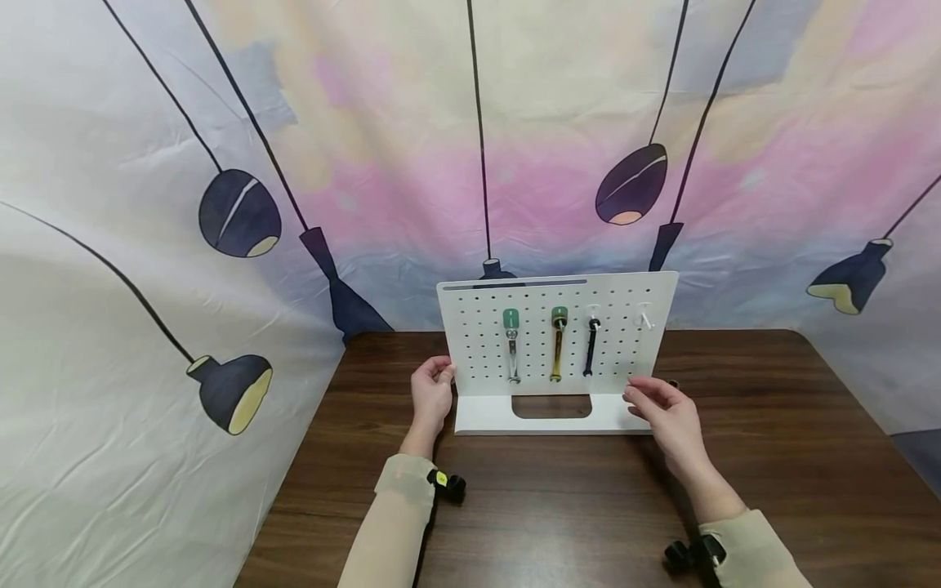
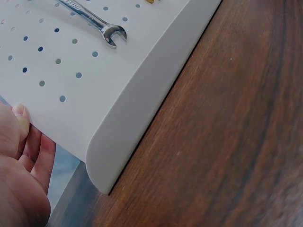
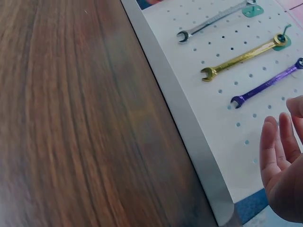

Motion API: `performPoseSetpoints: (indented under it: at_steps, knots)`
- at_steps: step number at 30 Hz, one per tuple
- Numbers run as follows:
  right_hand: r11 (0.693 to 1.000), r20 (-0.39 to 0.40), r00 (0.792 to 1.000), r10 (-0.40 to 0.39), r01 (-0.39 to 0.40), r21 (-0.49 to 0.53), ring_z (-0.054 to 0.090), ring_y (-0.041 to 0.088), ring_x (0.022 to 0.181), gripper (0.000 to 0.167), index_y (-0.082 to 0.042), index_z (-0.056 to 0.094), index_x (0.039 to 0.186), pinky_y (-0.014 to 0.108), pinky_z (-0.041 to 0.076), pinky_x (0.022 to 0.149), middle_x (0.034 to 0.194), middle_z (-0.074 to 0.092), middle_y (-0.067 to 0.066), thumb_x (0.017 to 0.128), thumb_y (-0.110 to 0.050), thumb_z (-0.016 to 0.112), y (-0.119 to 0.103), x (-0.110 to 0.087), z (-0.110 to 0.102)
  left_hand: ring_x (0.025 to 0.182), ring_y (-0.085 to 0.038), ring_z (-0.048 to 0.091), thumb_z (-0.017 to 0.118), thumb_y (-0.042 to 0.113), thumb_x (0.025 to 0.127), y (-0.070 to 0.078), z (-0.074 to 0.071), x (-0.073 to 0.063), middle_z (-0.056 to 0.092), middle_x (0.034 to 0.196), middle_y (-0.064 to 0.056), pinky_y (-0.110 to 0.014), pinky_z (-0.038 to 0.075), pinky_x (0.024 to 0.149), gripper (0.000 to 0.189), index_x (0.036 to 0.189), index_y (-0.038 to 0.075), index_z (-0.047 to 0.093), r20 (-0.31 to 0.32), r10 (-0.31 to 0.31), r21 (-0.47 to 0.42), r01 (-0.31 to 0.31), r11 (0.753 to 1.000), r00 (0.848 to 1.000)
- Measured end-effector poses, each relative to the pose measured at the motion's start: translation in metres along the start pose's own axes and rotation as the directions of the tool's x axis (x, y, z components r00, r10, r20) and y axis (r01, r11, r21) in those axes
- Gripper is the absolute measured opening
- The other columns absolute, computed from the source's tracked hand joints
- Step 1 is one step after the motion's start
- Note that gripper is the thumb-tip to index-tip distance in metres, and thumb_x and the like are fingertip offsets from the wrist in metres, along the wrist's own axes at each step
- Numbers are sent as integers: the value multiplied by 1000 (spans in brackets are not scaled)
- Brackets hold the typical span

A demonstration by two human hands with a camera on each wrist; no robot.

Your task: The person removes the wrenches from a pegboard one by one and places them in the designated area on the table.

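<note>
A white pegboard stand (image 1: 481, 351) stands upright on the table. My left hand (image 1: 431, 392) pinches its left edge, the thumb on the front face and the other fingers behind, as the left wrist view shows. Three combination wrenches hang on it: a silver wrench (image 3: 218, 21), a gold wrench (image 3: 244, 60) and a purple wrench (image 3: 267, 86). Their open jaws point down. By the lower right edge is my right hand (image 1: 669, 416), fingers loosely bent and nothing in them; its fingertips overlap the board in the head view.
A clear hook (image 1: 644, 317) sticks out at the board's upper right. Green hook plates (image 1: 510, 318) hold the silver and gold wrenches. The stand's base has a cutout (image 1: 551, 406). Below lies the dark wooden table (image 1: 551, 506), with a lamp-patterned curtain (image 1: 397, 163) behind.
</note>
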State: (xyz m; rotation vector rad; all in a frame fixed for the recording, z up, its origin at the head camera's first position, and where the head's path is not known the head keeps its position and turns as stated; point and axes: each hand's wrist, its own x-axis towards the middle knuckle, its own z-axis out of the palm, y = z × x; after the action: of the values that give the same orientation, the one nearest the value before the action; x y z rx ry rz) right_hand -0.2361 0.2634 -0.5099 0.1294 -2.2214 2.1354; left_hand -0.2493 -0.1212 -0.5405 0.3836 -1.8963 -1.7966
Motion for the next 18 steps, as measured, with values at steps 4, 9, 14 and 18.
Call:
performPoseSetpoints:
  at_steps: [4, 9, 14, 18]
  knots:
    - [999, -18, 1000, 7, -6, 33, 70, 5, 96, 42, 15, 63, 131, 24, 61, 85, 105, 73, -9, 101, -12, 76, 1, 2, 9, 80, -16, 63, 69, -5, 101, 1, 0, 0, 70, 89, -8, -40, 59, 82, 6, 99, -1, 73, -3, 2, 3, -2, 1000, 1000]
    - [995, -37, 999, 23, -19, 98, 69, 6, 99, 40, 14, 62, 133, 24, 60, 86, 107, 72, -11, 101, -7, 75, 7, 5, 20, 81, -17, 63, 68, -5, 102, 1, 1, 0, 70, 90, -10, -27, 56, 76, 6, 99, -1, 72, -3, 0, 5, 0, 1000, 1000]
    - [995, -35, 999, 18, -15, 99, 69, 0, 99, 37, 12, 63, 134, 23, 60, 87, 114, 73, -6, 102, -3, 72, 14, 9, 31, 81, -18, 63, 68, -5, 101, 1, 1, 0, 70, 91, -11, -26, 55, 75, 6, 99, -2, 73, -5, -11, 7, 11, 1000, 1000]
    - [996, -45, 999, -6, 10, 90, 69, 1, 100, 37, 11, 64, 134, 22, 59, 87, 121, 73, 4, 101, -4, 73, 15, 14, 39, 85, -27, 65, 68, -5, 102, 1, 1, -1, 70, 94, -17, -40, 59, 83, 5, 101, -4, 72, -6, -11, 6, 11, 1000, 1000]
